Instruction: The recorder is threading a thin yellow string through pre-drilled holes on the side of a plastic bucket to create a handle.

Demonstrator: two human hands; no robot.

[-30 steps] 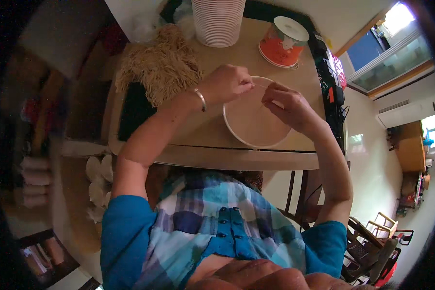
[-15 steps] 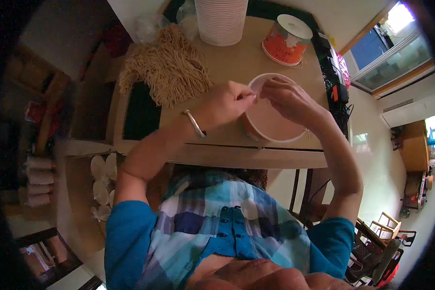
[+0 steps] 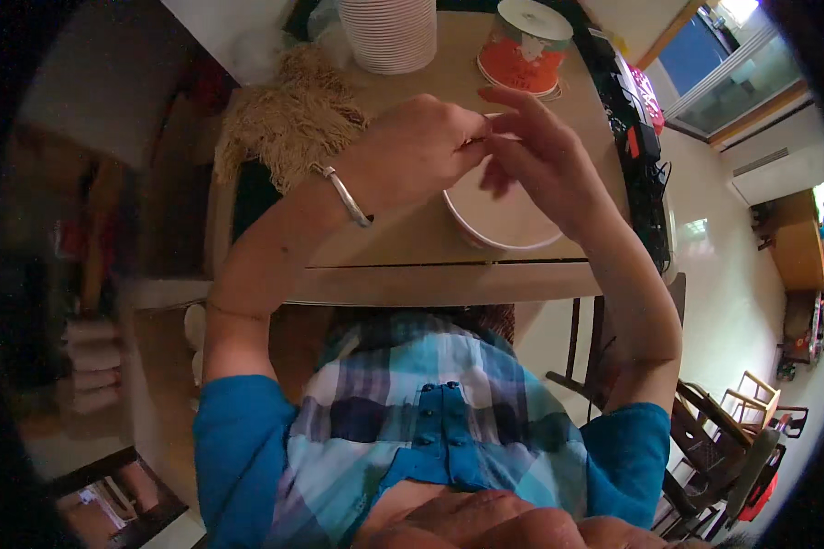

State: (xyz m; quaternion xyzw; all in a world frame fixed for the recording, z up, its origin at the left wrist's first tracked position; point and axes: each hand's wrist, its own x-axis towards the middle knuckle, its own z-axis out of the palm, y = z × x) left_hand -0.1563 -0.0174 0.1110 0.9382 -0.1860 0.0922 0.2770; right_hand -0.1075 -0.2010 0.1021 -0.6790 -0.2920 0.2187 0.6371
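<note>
Above a round paper tub (image 3: 519, 246) with a pale rim, my two hands meet at the fingertips. My left hand (image 3: 421, 142), with a silver bangle at its wrist, is closed in a pinch; whatever is in it is hidden or too small to make out. Its fingers touch those of my right hand (image 3: 549, 165), which are spread apart, with nothing visible between them. Both hands cover the far part of the tub's rim. Left of them, a bundle of beige cords (image 3: 284, 123) lies on the table.
A tall stack of white tubs (image 3: 389, 37) stands at the back. To its right is a red and green tub (image 3: 525, 55) with a white top. Black cables and a power strip (image 3: 645, 142) run along the table's right edge. Chairs (image 3: 732, 448) are at the lower right.
My hands have risen up and apart from the tub's inside, and my right hand's fingers have spread. The view has shifted, moving the table's things up and left.
</note>
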